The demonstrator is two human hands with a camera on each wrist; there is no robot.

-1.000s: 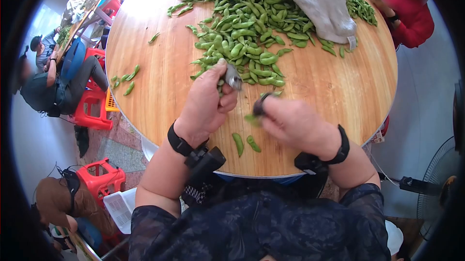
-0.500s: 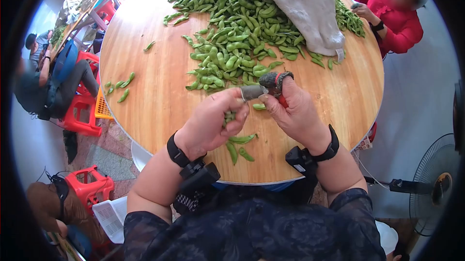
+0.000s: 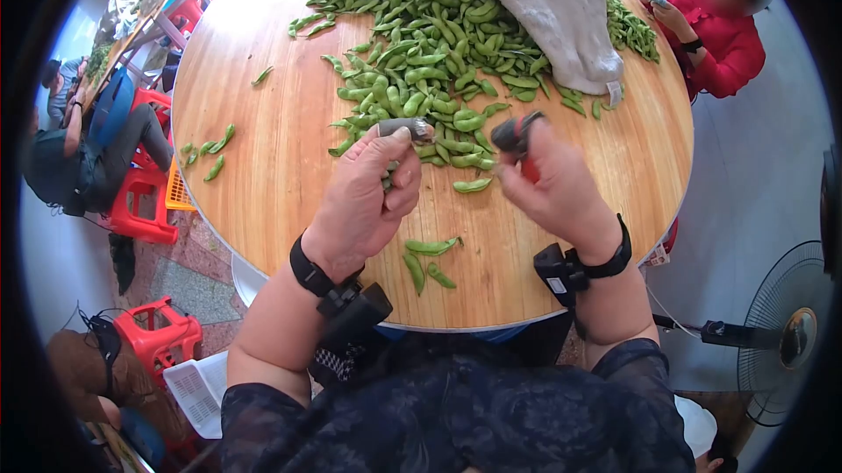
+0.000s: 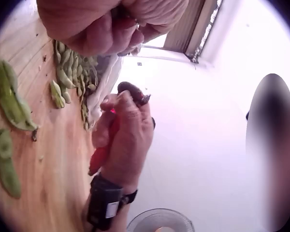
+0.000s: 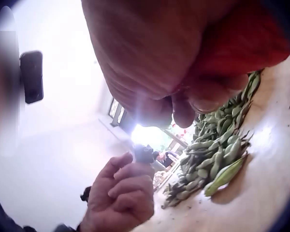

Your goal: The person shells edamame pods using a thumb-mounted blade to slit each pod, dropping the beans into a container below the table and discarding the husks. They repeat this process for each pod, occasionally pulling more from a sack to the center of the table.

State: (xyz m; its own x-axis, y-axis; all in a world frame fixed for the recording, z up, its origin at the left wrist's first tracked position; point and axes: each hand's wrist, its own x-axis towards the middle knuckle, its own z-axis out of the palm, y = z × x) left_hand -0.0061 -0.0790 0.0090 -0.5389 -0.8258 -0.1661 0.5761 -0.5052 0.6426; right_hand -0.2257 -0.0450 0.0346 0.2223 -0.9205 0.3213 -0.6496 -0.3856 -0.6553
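Note:
In the head view my left hand (image 3: 368,192) is raised over the table's near half, a grey finger cover (image 3: 399,128) at its index fingertip. Its other fingers curl round green beans (image 3: 387,178), mostly hidden in the palm. To the right, my right hand (image 3: 561,179), slightly blurred, wears a dark finger cover (image 3: 509,134) and grips a red object (image 3: 530,168); I cannot tell its kind. The same red object (image 4: 100,158) sticks out below the right hand in the left wrist view. Green pods (image 3: 430,247) lie near the table's front edge.
A big heap of green pods (image 3: 430,60) covers the far middle of the round wooden table (image 3: 289,148), a white cloth (image 3: 544,17) partly over it. A few pods (image 3: 213,168) lie at left. A person in red (image 3: 724,43) sits at far right; a fan (image 3: 772,333) stands right.
My right hand, first apart with a green pod, met the left hand's grey cover, then drew away right. A third pod has joined the two near the front edge.

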